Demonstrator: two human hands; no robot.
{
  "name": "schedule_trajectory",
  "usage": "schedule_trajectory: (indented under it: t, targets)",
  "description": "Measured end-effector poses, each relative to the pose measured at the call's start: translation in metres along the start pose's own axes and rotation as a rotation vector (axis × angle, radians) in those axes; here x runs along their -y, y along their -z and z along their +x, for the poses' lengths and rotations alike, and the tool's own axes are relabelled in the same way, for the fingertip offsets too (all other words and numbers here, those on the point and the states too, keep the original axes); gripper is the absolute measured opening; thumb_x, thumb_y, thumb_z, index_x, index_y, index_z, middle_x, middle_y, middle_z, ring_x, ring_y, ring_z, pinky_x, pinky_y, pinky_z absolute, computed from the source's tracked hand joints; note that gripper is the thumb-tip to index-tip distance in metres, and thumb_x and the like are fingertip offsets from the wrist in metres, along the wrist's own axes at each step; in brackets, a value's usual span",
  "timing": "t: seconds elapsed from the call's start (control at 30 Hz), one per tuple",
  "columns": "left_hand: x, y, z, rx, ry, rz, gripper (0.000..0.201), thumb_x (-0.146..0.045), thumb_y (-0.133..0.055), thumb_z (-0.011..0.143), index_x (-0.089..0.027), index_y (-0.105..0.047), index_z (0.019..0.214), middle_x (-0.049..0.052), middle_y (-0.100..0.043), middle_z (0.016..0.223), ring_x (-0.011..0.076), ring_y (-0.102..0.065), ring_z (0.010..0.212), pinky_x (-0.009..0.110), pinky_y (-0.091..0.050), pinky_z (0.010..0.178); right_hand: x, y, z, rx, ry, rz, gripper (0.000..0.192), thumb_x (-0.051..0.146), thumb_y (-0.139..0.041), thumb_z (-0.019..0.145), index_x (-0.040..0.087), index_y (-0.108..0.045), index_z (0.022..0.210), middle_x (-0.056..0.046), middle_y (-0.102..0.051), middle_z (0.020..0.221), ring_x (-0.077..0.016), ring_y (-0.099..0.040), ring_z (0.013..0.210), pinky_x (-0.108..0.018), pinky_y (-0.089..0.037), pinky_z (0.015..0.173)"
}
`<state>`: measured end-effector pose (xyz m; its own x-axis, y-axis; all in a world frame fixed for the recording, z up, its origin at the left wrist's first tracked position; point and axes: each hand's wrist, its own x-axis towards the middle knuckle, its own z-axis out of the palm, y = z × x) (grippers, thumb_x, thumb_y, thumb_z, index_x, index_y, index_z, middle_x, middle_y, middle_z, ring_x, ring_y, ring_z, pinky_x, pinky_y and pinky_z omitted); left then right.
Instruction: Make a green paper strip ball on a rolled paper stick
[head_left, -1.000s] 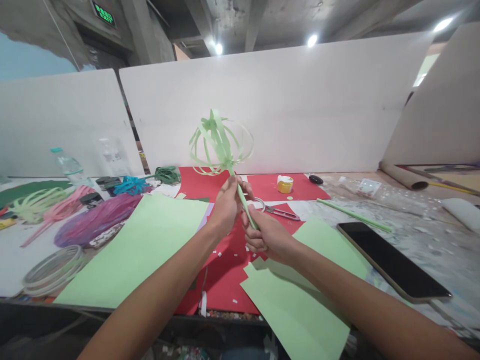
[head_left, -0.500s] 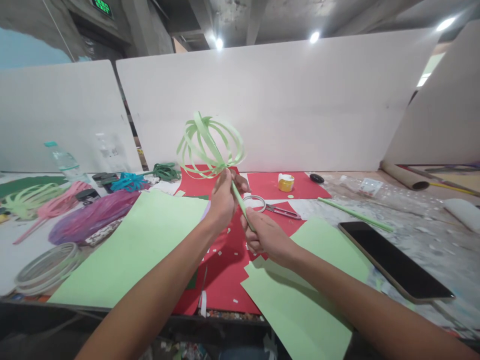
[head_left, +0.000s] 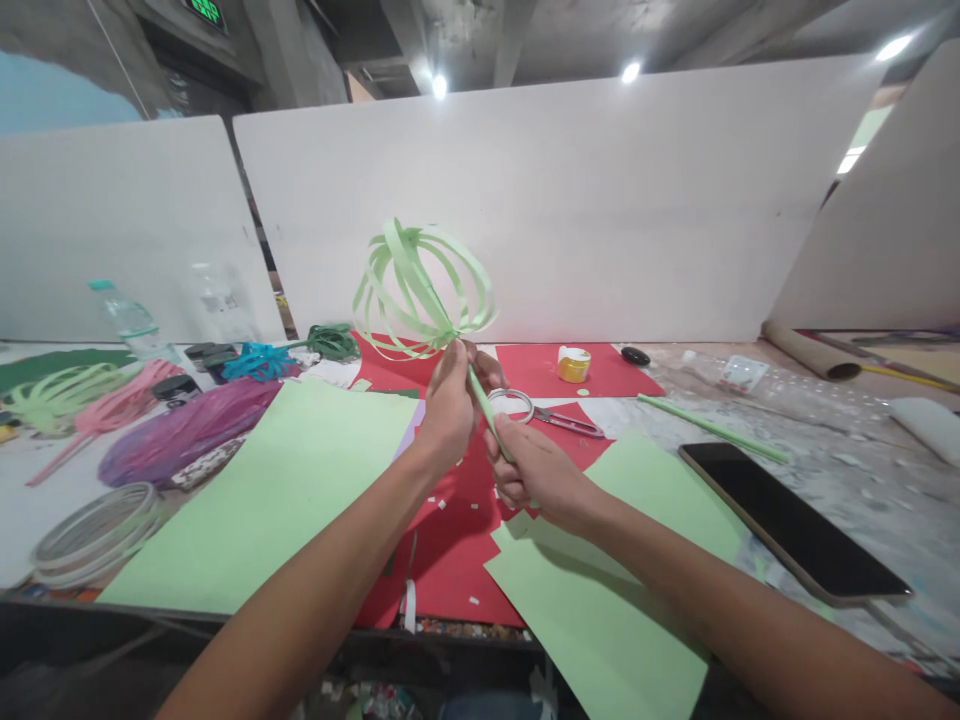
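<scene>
A light green paper-strip ball on a stick [head_left: 407, 285] is held up in front of me, its strips looping out like a round cage. My left hand [head_left: 454, 405] grips the top of its green paper stem [head_left: 482, 397], just under the loops. Lower down, my right hand [head_left: 529, 462] is closed round the stem's bottom end. Beneath the hands lie red paper [head_left: 450, 570] sprinkled with small white scraps and a pair of scissors [head_left: 566, 424]. Light green paper sheets [head_left: 262, 500] lie on both sides of the red paper.
At right are a phone [head_left: 795, 520], a loose green stick [head_left: 712, 428] and a plastic bottle [head_left: 742, 374]. A small yellow jar [head_left: 574, 365] stands behind the scissors. Leftward lie a purple bag [head_left: 187, 430], a tape roll [head_left: 97, 535] and pink strips [head_left: 127, 405]. White panels [head_left: 525, 210] close off the back.
Very little differs. The paper-strip ball has tilted or turned slightly to the right, and both hands keep their hold on the stem.
</scene>
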<state>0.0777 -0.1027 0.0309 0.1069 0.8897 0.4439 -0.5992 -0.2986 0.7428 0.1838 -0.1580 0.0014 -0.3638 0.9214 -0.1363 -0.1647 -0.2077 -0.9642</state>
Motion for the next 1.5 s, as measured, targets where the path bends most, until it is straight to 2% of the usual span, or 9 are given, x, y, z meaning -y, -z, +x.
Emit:
schedule_trajectory:
  t: [0.57, 0.83, 0.9, 0.97, 1.03, 1.1, 1.17, 1.33, 1.5]
  targets:
    - [0.004, -0.007, -0.009, -0.074, -0.007, 0.055, 0.04, -0.058, -0.052, 0.09, -0.022, -0.044, 0.073, -0.004, -0.049, 0.055, 0.014, -0.06, 0.059, 0.025, -0.047, 0.059, -0.003, -0.008, -0.001, 0.04, 0.053, 0.063, 0.05, 0.069, -0.048, 0.084, 0.022, -0.037, 0.071, 0.013, -0.022, 0.047, -0.0045, -0.013, 0.038, -0.02, -0.017, 0.039]
    - [0.01, -0.006, -0.015, -0.047, 0.023, 0.144, 0.041, -0.059, -0.05, 0.091, -0.022, -0.046, 0.073, -0.003, -0.053, 0.058, 0.0114, -0.054, 0.05, 0.023, -0.041, 0.047, 0.0, -0.006, 0.001, -0.006, 0.059, 0.022, 0.052, 0.072, -0.048, 0.082, 0.023, -0.035, 0.071, 0.013, -0.021, 0.047, -0.0049, -0.015, 0.039, -0.02, -0.022, 0.041]
    - [0.008, -0.005, -0.015, -0.041, 0.012, 0.154, 0.041, -0.06, -0.049, 0.09, -0.022, -0.046, 0.075, -0.003, -0.054, 0.06, 0.0108, -0.052, 0.048, 0.023, -0.04, 0.046, 0.0, -0.002, 0.003, 0.006, 0.131, -0.07, 0.048, 0.069, -0.048, 0.084, 0.024, -0.038, 0.073, 0.012, -0.025, 0.049, -0.0064, -0.019, 0.039, -0.021, -0.024, 0.041]
    - [0.007, -0.005, -0.016, -0.031, -0.004, 0.15, 0.04, -0.061, -0.05, 0.09, -0.022, -0.046, 0.078, -0.003, -0.056, 0.062, 0.0114, -0.055, 0.052, 0.023, -0.043, 0.049, 0.001, 0.001, 0.004, -0.031, 0.299, -0.258, 0.039, 0.062, -0.05, 0.087, 0.024, -0.046, 0.08, 0.007, -0.04, 0.055, -0.0105, -0.037, 0.046, -0.024, -0.034, 0.047]
    - [0.005, -0.007, -0.018, -0.01, -0.007, 0.141, 0.04, -0.061, -0.051, 0.089, -0.023, -0.045, 0.079, -0.002, -0.058, 0.065, 0.0129, -0.059, 0.059, 0.024, -0.046, 0.054, 0.003, 0.004, 0.004, -0.108, 0.488, -0.469, 0.03, 0.054, -0.049, 0.091, 0.024, -0.055, 0.096, -0.001, -0.057, 0.073, -0.018, -0.055, 0.067, -0.03, -0.044, 0.062]
    - [0.004, -0.01, -0.02, 0.006, -0.002, 0.128, 0.039, -0.06, -0.05, 0.089, -0.023, -0.044, 0.079, -0.002, -0.059, 0.066, 0.0144, -0.062, 0.063, 0.025, -0.047, 0.058, 0.004, 0.004, 0.003, -0.157, 0.586, -0.601, 0.034, 0.047, -0.042, 0.095, 0.025, -0.055, 0.118, -0.006, -0.063, 0.092, -0.0234, -0.06, 0.087, -0.035, -0.046, 0.075]
    - [0.004, -0.012, -0.022, -0.007, -0.007, 0.116, 0.039, -0.06, -0.049, 0.09, -0.023, -0.045, 0.078, -0.001, -0.061, 0.066, 0.0156, -0.063, 0.066, 0.026, -0.048, 0.059, 0.006, 0.003, 0.001, -0.17, 0.583, -0.658, 0.037, 0.044, -0.037, 0.098, 0.025, -0.051, 0.127, -0.008, -0.065, 0.097, -0.0249, -0.061, 0.089, -0.036, -0.046, 0.076]
    - [0.005, -0.013, -0.023, -0.049, -0.013, 0.135, 0.041, -0.063, -0.049, 0.089, -0.023, -0.046, 0.078, 0.0, -0.061, 0.065, 0.0167, -0.062, 0.065, 0.026, -0.047, 0.057, 0.007, 0.002, -0.002, -0.196, 0.554, -0.705, 0.032, 0.043, -0.035, 0.098, 0.024, -0.06, 0.102, -0.005, -0.062, 0.081, -0.0233, -0.059, 0.076, -0.034, -0.045, 0.067]
    - [0.006, -0.014, -0.025, -0.04, -0.022, 0.118, 0.043, -0.063, -0.051, 0.088, -0.022, -0.046, 0.074, -0.001, -0.059, 0.063, 0.0145, -0.059, 0.062, 0.025, -0.047, 0.058, 0.005, 0.004, -0.002, -0.2, 0.56, -0.722, 0.029, 0.041, -0.035, 0.098, 0.024, -0.058, 0.093, -0.006, -0.06, 0.084, -0.0242, -0.059, 0.083, -0.035, -0.045, 0.071]
